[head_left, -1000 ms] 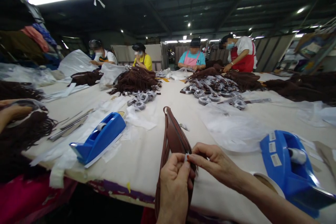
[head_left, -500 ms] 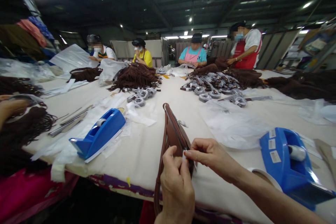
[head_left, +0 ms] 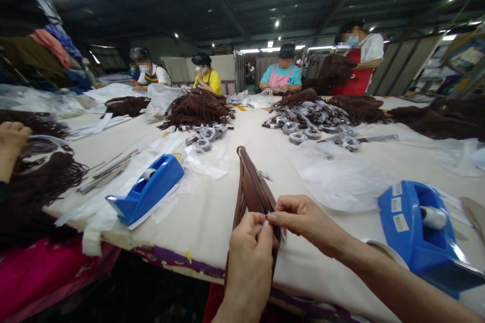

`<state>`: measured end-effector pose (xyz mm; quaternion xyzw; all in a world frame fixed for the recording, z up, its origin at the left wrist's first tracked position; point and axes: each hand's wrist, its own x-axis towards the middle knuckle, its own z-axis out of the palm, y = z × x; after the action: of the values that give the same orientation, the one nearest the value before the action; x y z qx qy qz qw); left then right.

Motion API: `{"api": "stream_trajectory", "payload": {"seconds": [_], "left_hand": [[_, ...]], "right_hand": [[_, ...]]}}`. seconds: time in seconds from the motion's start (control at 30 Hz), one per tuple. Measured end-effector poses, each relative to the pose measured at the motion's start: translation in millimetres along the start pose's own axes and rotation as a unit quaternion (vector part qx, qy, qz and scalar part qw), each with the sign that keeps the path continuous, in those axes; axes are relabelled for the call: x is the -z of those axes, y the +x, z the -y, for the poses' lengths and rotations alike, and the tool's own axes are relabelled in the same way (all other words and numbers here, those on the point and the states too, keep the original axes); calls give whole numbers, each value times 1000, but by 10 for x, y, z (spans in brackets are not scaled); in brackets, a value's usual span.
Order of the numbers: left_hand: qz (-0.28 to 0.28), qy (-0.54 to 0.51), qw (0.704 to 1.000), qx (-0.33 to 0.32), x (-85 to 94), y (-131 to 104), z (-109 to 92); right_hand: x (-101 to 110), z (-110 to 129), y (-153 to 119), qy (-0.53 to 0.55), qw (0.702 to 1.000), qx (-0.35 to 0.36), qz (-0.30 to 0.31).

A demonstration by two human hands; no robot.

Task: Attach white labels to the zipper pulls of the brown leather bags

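A brown leather bag with a dark zipper stands on the pale table near its front edge. My left hand is closed at the bag's near end, thumb and index finger pinching a small white piece by the zipper. From the right, my right hand pinches at the same spot, its fingertips meeting those of my left hand. The white piece is mostly covered by the fingers. A small wrapped part lies against the bag's right side.
Blue tape dispensers stand to the left and right. Clear plastic lies right of the bag. Brown fringed bags and wrapped straps are piled farther back. Another person's hand is at far left; several people work across the table.
My left index finger has curled in closer to the thumb at the white piece. The person in the red apron has lifted a brown bag. The other person's hand at left has shifted.
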<state>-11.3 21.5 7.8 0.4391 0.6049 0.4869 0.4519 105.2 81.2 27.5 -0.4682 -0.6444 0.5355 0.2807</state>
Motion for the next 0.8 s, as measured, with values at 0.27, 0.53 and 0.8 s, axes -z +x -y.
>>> {"api": "stream_trajectory", "payload": {"seconds": [0.27,0.53,0.8], "left_hand": [[73,-213,967,118,35,92,-149],[69,-302,934,177,57,93,-173],[110,-387,862,309,93,82,-249]], "right_hand": [[144,69,-47,44,995,-41,75],[138,-70,-169,25,999,23,8],[-143,-321,-202,61,993,71,-75]]}}
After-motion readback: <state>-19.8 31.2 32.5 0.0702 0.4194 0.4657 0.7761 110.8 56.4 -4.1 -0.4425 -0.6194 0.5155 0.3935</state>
